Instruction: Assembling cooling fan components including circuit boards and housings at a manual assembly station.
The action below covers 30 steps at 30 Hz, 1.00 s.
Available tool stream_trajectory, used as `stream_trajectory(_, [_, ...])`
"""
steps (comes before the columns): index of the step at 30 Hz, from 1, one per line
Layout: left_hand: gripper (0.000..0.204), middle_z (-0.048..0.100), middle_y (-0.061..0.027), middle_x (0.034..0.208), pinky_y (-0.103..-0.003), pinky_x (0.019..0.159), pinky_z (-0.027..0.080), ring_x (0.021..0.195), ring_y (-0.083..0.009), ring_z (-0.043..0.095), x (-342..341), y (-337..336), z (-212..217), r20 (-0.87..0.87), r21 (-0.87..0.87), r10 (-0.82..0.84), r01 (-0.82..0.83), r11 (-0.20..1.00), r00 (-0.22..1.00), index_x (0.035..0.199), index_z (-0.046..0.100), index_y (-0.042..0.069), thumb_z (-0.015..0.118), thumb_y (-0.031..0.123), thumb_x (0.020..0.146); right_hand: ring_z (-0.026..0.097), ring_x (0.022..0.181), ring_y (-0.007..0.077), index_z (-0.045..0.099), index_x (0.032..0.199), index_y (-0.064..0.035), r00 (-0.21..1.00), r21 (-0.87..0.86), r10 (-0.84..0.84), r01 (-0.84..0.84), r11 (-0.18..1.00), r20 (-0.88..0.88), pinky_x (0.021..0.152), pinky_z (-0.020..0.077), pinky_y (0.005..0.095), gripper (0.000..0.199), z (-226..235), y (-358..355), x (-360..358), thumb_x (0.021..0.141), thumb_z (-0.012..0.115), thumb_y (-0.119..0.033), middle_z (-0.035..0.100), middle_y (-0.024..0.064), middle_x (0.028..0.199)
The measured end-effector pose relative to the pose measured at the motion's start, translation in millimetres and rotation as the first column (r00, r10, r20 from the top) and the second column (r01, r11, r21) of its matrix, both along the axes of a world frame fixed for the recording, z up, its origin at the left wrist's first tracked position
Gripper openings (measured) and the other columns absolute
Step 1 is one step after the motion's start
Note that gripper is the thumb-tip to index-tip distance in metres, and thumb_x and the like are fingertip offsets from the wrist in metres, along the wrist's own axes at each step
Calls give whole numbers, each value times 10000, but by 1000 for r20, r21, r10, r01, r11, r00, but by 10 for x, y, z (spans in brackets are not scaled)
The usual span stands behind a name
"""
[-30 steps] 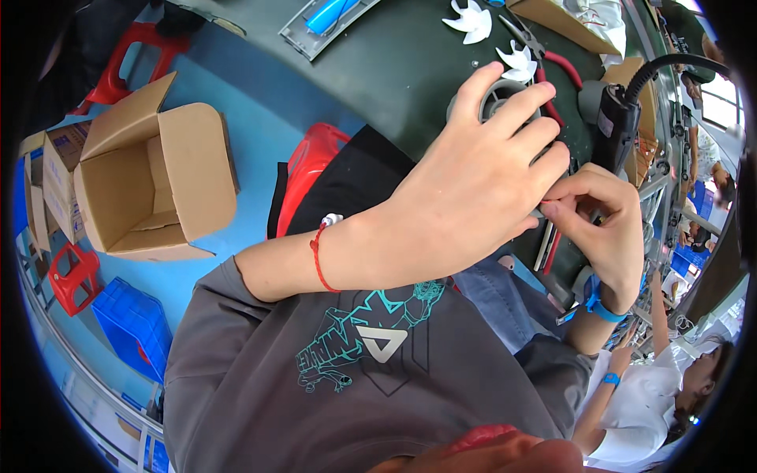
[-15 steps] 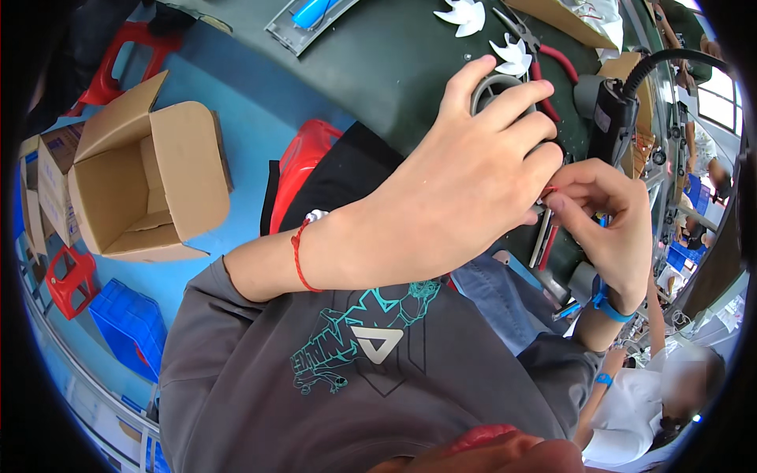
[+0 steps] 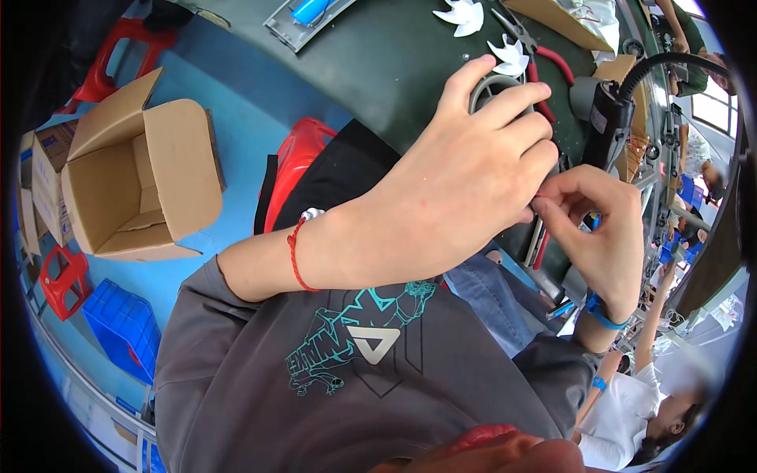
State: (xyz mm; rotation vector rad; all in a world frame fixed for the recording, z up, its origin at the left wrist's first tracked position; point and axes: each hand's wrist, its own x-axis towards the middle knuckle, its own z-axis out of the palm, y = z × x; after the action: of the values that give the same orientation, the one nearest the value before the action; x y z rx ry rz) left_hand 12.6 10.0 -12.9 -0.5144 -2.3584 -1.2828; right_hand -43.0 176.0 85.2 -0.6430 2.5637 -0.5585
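My left hand (image 3: 453, 185), with a red cord round its wrist, arches over a grey round housing (image 3: 482, 93) on the dark green bench; its fingers curl about the rim and cover most of it. Close beside it, my right hand (image 3: 595, 225) pinches thumb and forefinger together on a thin red wire, now almost wholly hidden by the fingertips. Just beyond the left fingertips lie a white fan blade (image 3: 509, 58) and pliers with red handles (image 3: 563, 66). Another white fan blade (image 3: 462, 16) is farther off.
A black tool with a ribbed cable (image 3: 607, 126) stands right of the hands. Open cartons (image 3: 564, 20) sit at the bench's far side, a grey tray (image 3: 298, 33) at far left. An open cardboard box (image 3: 183, 169), blue crate (image 3: 122, 327) and red stool (image 3: 63, 280) are on the left.
My right hand has shifted slightly left, closer to the left hand, and the red wire at its fingertips is less visible. My left hand keeps its hold on the housing.
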Motion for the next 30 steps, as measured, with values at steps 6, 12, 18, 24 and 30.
stream_trajectory(6, [317, 628, -98, 1050, -572, 1120, 285, 1280, -303, 496, 7, -2, 20, 16, -52, 10, -10, 999, 1000, 960, 638, 34, 794, 217, 754, 576, 583, 74, 664, 801, 24, 986, 124, 78, -97, 988, 146, 536, 434, 224, 62, 88, -99, -180, 785, 723, 10, 639, 33, 660])
stream_trajectory(12, [392, 606, -18, 1198, -565, 1148, 230, 1357, -236, 448, 3, -40, 51, 118, -106, -12, 24, 994, 993, 1053, 635, 119, 828, 234, 732, 647, 580, 221, 650, 791, 36, 986, 152, 90, -112, 982, 141, 566, 498, 308, 63, 117, -178, -183, 771, 707, 18, 650, 134, 666])
stream_trajectory(18, [374, 605, -15, 1207, -563, 1149, 219, 1366, -238, 443, 12, -45, 86, 142, -131, -14, 33, 991, 990, 1051, 634, 128, 823, 226, 744, 659, 611, 242, 645, 810, 19, 990, 98, 115, -123, 988, 81, 572, 507, 332, 77, 24, -96, -101, 776, 713, 23, 640, 130, 693])
stream_trajectory(24, [356, 607, -21, 1204, -562, 1147, 224, 1365, -246, 447, -5, -54, 77, 155, -119, -27, 46, 992, 988, 1047, 635, 129, 816, 222, 755, 626, 595, 180, 632, 835, 5, 999, 27, 32, -31, 999, -44, 542, 475, 296, 83, -15, -15, 68, 810, 711, 10, 615, 84, 703])
stream_trajectory(30, [353, 613, -26, 1197, -560, 1146, 227, 1367, -247, 446, -10, -65, 102, 139, -127, -35, 53, 991, 990, 1046, 639, 128, 815, 221, 755, 621, 579, 213, 629, 811, 14, 993, 40, 32, -37, 999, 115, 543, 475, 323, 72, 2, 0, -90, 802, 696, -8, 637, 106, 683])
